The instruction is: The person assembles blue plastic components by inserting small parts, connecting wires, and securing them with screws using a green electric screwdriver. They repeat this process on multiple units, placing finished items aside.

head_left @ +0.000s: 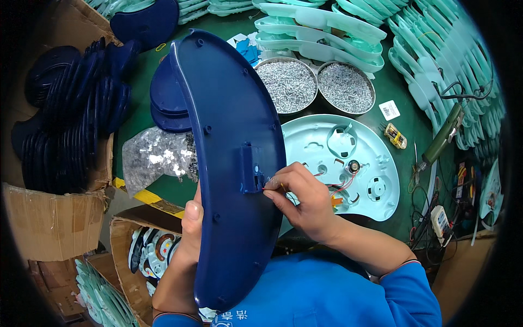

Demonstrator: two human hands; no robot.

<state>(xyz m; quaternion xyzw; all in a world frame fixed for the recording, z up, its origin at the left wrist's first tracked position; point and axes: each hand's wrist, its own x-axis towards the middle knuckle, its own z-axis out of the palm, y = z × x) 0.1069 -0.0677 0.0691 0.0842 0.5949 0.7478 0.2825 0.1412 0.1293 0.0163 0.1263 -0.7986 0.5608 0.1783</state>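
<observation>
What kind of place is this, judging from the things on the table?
Probably a small assembly workshop for plastic goods: two metal bowls of screws, stacks of identical pale green shells, and the left hand holding a dark blue shell while the right hand handles its wires.

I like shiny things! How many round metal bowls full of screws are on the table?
2. One metal bowl sits just right of the big dark blue shell; the other bowl touches its right side. More may hide behind the shell.

green workbench bearing two metal bowls of screws, a pale teal shell, stacked teal shells, a bag of small parts.
</observation>
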